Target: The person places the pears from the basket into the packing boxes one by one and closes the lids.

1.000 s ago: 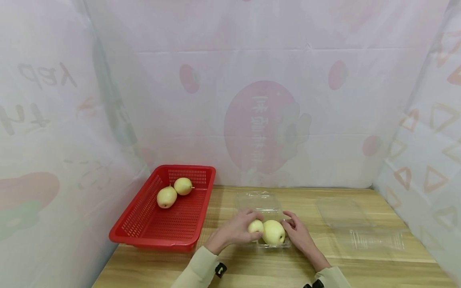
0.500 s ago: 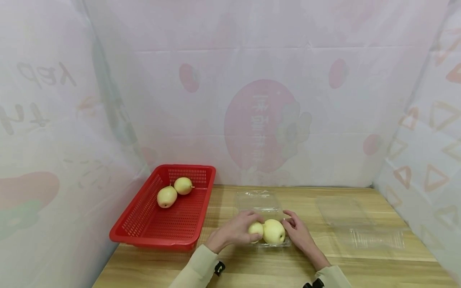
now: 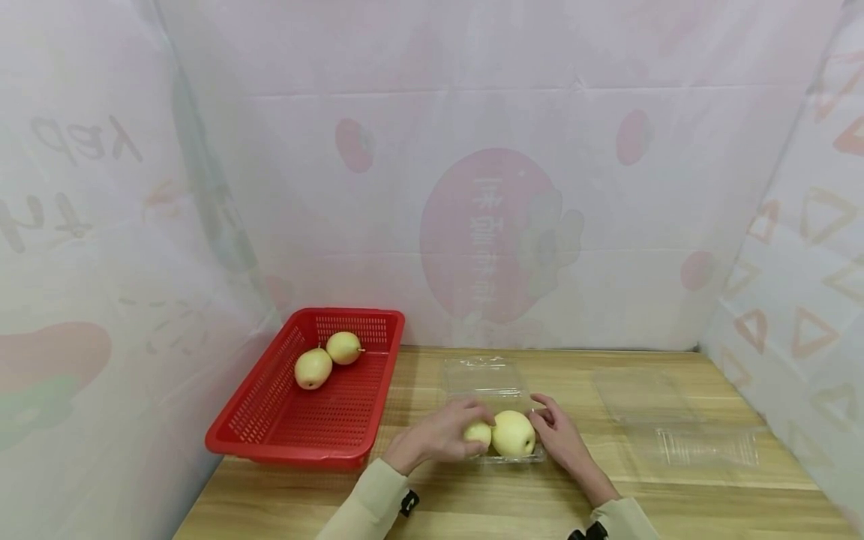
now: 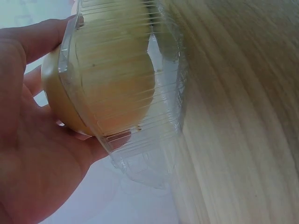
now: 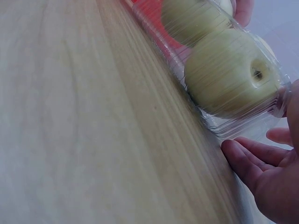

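A clear plastic clamshell tray (image 3: 514,455) lies on the wooden table (image 3: 472,502), its lid (image 3: 482,376) folded back. A large yellow pear (image 3: 513,433) sits in it. My left hand (image 3: 439,433) grips a smaller pear (image 3: 478,433) beside the large one, low in the tray. In the left wrist view that pear (image 4: 107,70) shows through the ribbed tray wall (image 4: 159,116), with my palm (image 4: 28,154) round it. My right hand (image 3: 556,435) rests its fingers (image 5: 254,163) against the tray's right end, holding nothing. Both pears (image 5: 229,74) (image 5: 191,18) show through the plastic there.
A red perforated basket (image 3: 297,431) stands at the left with two more pears (image 3: 313,369) (image 3: 343,349) in it. A second clear clamshell (image 3: 675,420) lies open at the right. Printed sheets wall in the table at the back and both sides.
My left hand has lowered the small pear a little deeper into the tray beside the large pear. The right hand has stayed against the tray.
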Tool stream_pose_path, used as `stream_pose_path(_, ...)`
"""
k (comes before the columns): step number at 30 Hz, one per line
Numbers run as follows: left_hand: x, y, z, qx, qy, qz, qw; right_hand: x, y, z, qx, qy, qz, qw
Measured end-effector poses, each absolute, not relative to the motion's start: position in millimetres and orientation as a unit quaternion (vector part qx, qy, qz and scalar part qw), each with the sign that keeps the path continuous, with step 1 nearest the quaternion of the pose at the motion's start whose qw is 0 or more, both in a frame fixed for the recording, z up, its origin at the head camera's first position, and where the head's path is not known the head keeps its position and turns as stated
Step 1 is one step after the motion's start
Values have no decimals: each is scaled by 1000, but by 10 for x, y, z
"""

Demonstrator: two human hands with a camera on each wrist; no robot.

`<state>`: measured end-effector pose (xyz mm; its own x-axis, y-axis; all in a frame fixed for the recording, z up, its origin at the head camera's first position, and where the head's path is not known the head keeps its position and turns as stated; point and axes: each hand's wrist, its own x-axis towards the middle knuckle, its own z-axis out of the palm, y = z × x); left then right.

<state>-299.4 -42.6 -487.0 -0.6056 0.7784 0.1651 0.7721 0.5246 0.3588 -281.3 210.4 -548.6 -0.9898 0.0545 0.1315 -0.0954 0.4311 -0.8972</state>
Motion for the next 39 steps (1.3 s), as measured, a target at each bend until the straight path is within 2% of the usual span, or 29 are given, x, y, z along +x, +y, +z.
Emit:
stream_pose_path(17, -3002, -392, -4960, 403, 899, 172, 16, -2818, 2108, -5501, 13, -844, 531, 74)
stream_pose_path(27, -2993, -358, -4987, 399, 902, 166, -3, -2814, 2111, -5516, 9, -843, 533, 78)
stream_pose_path(39, -2965, -443, -4889, 349, 893, 283, -33, -2806, 2102, -5482, 7, -845, 529, 77)
